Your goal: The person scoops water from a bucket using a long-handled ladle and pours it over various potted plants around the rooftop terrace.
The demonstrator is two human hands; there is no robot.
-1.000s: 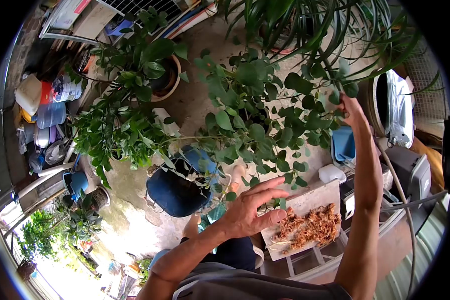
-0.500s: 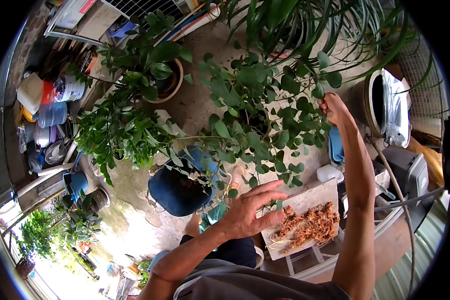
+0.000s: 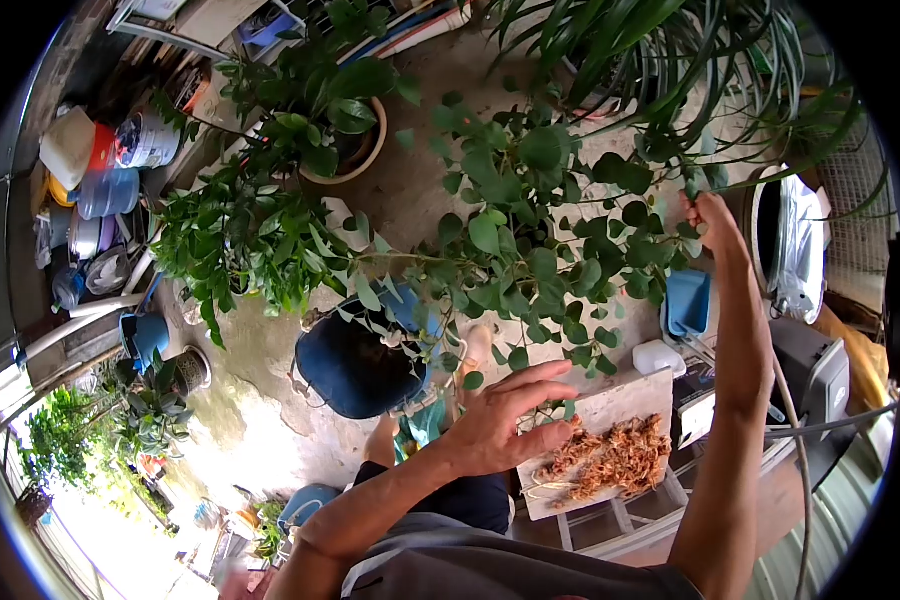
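Note:
A plant with round green leaves (image 3: 484,232) spreads across the middle of the view, its long branches reaching both ways. At its right end my right hand (image 3: 710,218) has its fingers closed around a leafy stem; the exact grip is partly hidden by the hand. Below the foliage, my left hand (image 3: 505,425) is held palm down with thumb and fingers apart. A few small leaves show between its thumb and fingers, but I cannot tell whether they touch. Under that hand's fingertips lies a board (image 3: 625,402) bearing a heap of dried orange-brown pieces (image 3: 615,460).
A dark blue bucket (image 3: 345,375) stands left of my legs. Potted plants, including one in a tan pot (image 3: 378,150), are at upper left. A blue dustpan (image 3: 688,300), a white lump (image 3: 658,358) and a grey bin (image 3: 815,365) sit on the right.
My right hand, still closed on the stem, has moved right and slightly down, drawing the leafy branch with it. My left hand keeps its open pose. The view has shifted a little.

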